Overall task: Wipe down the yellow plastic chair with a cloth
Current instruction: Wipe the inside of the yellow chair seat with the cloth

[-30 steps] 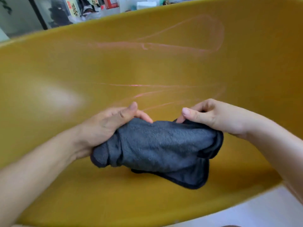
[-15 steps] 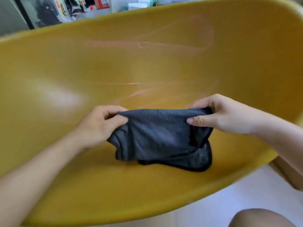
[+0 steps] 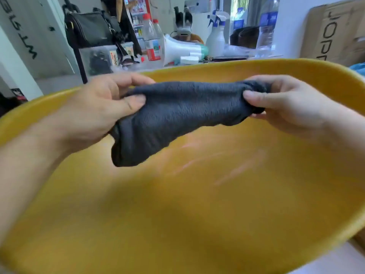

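The yellow plastic chair (image 3: 197, 204) fills most of the view, its curved shell carrying faint pinkish streaks. A dark grey cloth (image 3: 177, 113) is stretched in the air above the shell, near the far rim. My left hand (image 3: 94, 113) pinches its left end between thumb and fingers. My right hand (image 3: 286, 103) pinches its bunched right end. A fold of the cloth hangs down below my left hand, clear of the chair.
Behind the chair stands a cluttered table with plastic bottles (image 3: 152, 42), a white spray bottle (image 3: 216, 36), a white megaphone (image 3: 181, 49) and a black bag (image 3: 88, 28). A cardboard box (image 3: 335, 32) leans at the back right. White floor (image 3: 335, 262) shows at the lower right.
Both hands have lifted the cloth off the seat and up to the chair's far rim. The view has tilted up, so the table behind the chair now shows.
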Demonstrator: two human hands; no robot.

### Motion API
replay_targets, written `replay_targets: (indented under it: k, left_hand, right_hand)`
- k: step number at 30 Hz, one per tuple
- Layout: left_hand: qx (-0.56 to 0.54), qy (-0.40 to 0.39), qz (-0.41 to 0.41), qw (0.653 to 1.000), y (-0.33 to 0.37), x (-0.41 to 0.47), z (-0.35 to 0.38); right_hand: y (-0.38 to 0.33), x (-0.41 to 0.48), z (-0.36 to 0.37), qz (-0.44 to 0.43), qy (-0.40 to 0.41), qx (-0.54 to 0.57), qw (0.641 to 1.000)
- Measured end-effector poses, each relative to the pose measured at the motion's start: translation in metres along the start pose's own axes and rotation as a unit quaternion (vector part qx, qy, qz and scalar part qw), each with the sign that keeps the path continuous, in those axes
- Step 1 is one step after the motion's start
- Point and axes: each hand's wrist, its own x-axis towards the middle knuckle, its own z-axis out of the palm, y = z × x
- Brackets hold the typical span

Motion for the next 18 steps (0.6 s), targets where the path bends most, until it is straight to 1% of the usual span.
replay_targets:
  k: [2,3,4,5,6,7,8,9,10,11,12,13,14,15,16,17,18]
  left_hand:
    - [0.03,-0.11,-0.105,0.988,-0.028,-0.04,0.014]
    - [0.052,-0.175,-0.156,0.971,-0.045,-0.065,0.024]
    - [0.076,-0.242,-0.19,0.948,-0.059,-0.087,0.034]
    - [0.095,-0.299,-0.209,0.926,-0.072,-0.108,0.044]
    - [0.1,-0.332,-0.221,0.912,-0.082,-0.126,0.053]
    - [0.077,-0.346,-0.241,0.903,-0.086,-0.139,0.058]
    - [0.043,-0.353,-0.267,0.895,-0.087,-0.144,0.06]
    - [-0.001,-0.349,-0.298,0.888,-0.087,-0.143,0.058]
    - [-0.036,-0.337,-0.318,0.885,-0.09,-0.136,0.052]
    - [-0.05,-0.311,-0.326,0.891,-0.092,-0.126,0.045]
    - [-0.037,-0.279,-0.327,0.902,-0.097,-0.114,0.037]
    - [0.004,-0.242,-0.327,0.913,-0.103,-0.103,0.03]
    - [0.1,-0.217,-0.305,0.922,-0.111,-0.093,0.025]
    - [0.229,-0.2,-0.259,0.917,-0.118,-0.087,0.025]
    - [0.343,-0.184,-0.197,0.9,-0.122,-0.086,0.032]
    - [0.386,-0.189,-0.127,0.894,-0.126,-0.088,0.043]
    - [0.383,-0.229,-0.094,0.89,-0.126,-0.093,0.057]
  right_hand:
    - [0.032,-0.036,0.004,0.067,-0.073,-0.031,0.995]
    - [0.052,-0.054,0.007,0.104,-0.118,-0.08,0.984]
    - [0.07,-0.07,0.011,0.145,-0.172,-0.141,0.964]
    - [0.086,-0.085,0.017,0.184,-0.23,-0.194,0.936]
    - [0.098,-0.097,0.024,0.215,-0.279,-0.216,0.91]
    - [0.106,-0.105,0.03,0.238,-0.308,-0.209,0.897]
    - [0.109,-0.108,0.035,0.252,-0.311,-0.188,0.897]
    - [0.109,-0.106,0.039,0.264,-0.295,-0.161,0.904]
    - [0.109,-0.1,0.041,0.28,-0.266,-0.131,0.913]
    - [0.108,-0.091,0.041,0.295,-0.23,-0.11,0.921]
    - [0.108,-0.08,0.042,0.305,-0.191,-0.097,0.928]
    - [0.11,-0.07,0.045,0.301,-0.155,-0.116,0.934]
    - [0.114,-0.062,0.049,0.281,-0.133,-0.187,0.932]
    - [0.12,-0.056,0.053,0.247,-0.132,-0.31,0.909]
    - [0.125,-0.054,0.06,0.201,-0.13,-0.437,0.867]
    - [0.127,-0.054,0.07,0.152,-0.132,-0.513,0.835]
    - [0.129,-0.055,0.081,0.128,-0.152,-0.529,0.825]
